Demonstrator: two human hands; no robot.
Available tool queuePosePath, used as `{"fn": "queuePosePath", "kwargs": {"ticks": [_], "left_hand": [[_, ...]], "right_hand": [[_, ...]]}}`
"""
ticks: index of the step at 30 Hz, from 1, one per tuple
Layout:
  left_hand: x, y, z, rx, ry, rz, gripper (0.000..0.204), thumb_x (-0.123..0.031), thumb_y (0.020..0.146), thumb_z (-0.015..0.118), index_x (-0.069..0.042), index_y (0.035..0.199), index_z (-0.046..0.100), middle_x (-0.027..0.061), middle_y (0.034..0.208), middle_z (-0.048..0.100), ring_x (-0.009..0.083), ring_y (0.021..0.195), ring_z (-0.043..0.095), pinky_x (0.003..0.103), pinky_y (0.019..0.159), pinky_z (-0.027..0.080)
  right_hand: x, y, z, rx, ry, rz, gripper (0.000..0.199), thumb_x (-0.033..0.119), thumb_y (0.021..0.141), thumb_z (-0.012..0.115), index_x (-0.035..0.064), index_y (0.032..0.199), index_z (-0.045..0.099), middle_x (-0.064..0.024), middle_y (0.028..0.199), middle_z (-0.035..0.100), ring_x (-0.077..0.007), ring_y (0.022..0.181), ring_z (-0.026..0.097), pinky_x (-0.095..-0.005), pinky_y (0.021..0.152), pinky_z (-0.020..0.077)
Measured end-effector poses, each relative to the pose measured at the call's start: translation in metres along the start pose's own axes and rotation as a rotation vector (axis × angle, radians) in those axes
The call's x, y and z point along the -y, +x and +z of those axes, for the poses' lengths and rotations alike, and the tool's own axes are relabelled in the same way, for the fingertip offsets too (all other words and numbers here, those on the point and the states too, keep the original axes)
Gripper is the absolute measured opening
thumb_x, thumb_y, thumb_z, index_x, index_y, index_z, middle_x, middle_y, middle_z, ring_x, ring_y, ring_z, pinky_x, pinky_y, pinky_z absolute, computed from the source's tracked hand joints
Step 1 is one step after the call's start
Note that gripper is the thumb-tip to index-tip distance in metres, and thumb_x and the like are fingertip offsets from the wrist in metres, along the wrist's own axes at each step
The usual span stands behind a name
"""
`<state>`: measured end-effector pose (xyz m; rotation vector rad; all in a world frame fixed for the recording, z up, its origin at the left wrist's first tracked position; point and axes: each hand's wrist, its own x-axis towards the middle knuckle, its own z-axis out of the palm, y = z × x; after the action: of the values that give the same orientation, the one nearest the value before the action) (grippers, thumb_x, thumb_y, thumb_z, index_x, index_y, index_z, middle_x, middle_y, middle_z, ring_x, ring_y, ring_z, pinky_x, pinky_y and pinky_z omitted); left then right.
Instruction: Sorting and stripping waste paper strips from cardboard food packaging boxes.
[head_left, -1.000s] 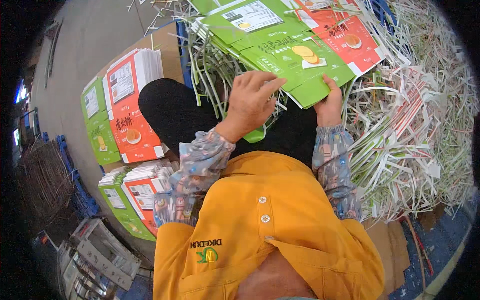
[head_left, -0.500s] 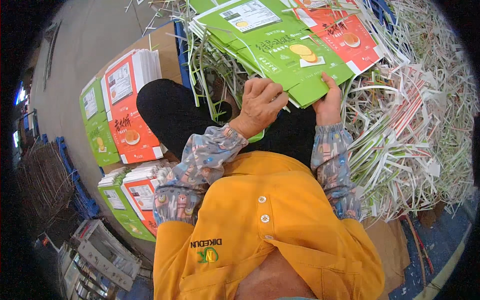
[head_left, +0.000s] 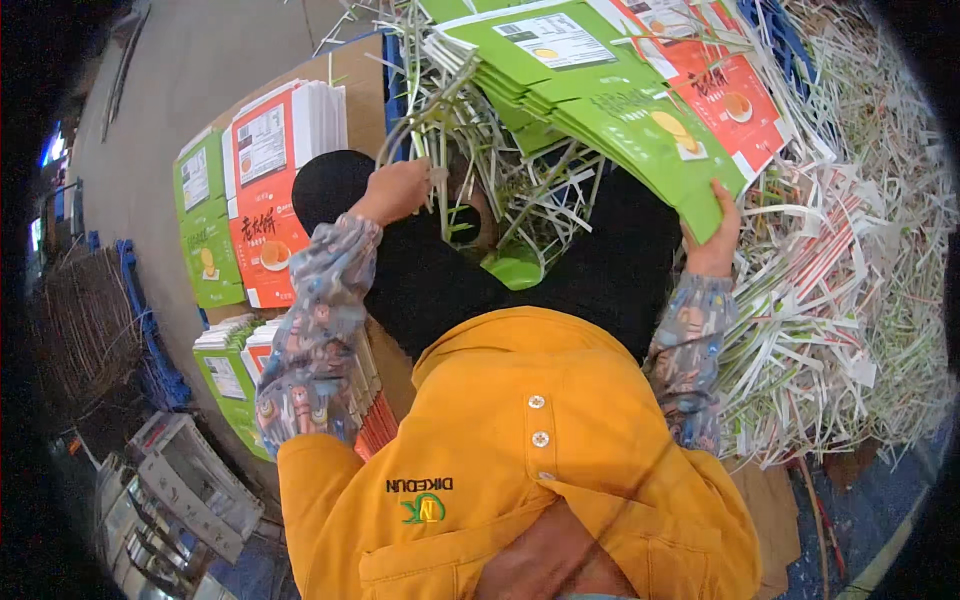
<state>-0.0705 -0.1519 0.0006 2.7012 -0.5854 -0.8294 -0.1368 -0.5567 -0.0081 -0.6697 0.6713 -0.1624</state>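
My right hand (head_left: 713,235) grips the near corner of a stack of green printed card blanks (head_left: 650,140), thumb on top and fingers underneath. The blanks lie fanned in front of me, each with a white label panel and a picture of round biscuits. My left hand (head_left: 398,190) is closed above my left knee, apart from the stack. Thin paper strips (head_left: 450,110) run up from its fingers toward the stack's left corner. Red printed blanks (head_left: 725,95) lie beside the green ones on the right.
Piles of green and red blanks (head_left: 262,200) stand on brown cardboard to the left. A large heap of shredded paper strips (head_left: 800,290) covers the right side. More strips hang between my knees, near a green round object (head_left: 517,270). A blue crate edge (head_left: 394,85) rises beyond my left knee.
My left hand has left the stack's near edge and moved left, to above my knee. My right hand has shifted right and slightly down, still gripping the stack's corner.
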Motion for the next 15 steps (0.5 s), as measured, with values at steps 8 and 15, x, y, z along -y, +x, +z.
{"fn": "queuePosePath", "kwargs": {"ticks": [8, 15], "left_hand": [[-0.054, 0.057, -0.012, -0.485, -1.071, -0.087, 0.038, -0.026, 0.070, 0.065, 0.003, 0.091, 0.052, 0.0090, 0.089, 0.053, 0.0174, 0.081, 0.050, 0.027, 0.070, 0.041], [-0.023, 0.128, 0.018, -0.737, -0.737, -0.453, 0.089, -0.029, 0.048, 0.077, 0.008, 0.115, 0.029, 0.0263, 0.114, 0.041, 0.0344, 0.105, 0.043, 0.038, 0.088, 0.034]], "right_hand": [[-0.005, -0.003, 0.003, -0.043, -0.134, -0.022, 0.035, 0.011, 0.080, 0.050, -0.0020, 0.111, 0.043, -0.0114, 0.103, 0.054, -0.0221, 0.092, 0.055, -0.0329, 0.078, 0.0467], [-0.008, -0.010, 0.009, -0.049, -0.154, -0.033, 0.035, 0.010, 0.080, 0.049, -0.0020, 0.112, 0.042, -0.0126, 0.105, 0.053, -0.0233, 0.092, 0.055, -0.0337, 0.079, 0.0465]]}}
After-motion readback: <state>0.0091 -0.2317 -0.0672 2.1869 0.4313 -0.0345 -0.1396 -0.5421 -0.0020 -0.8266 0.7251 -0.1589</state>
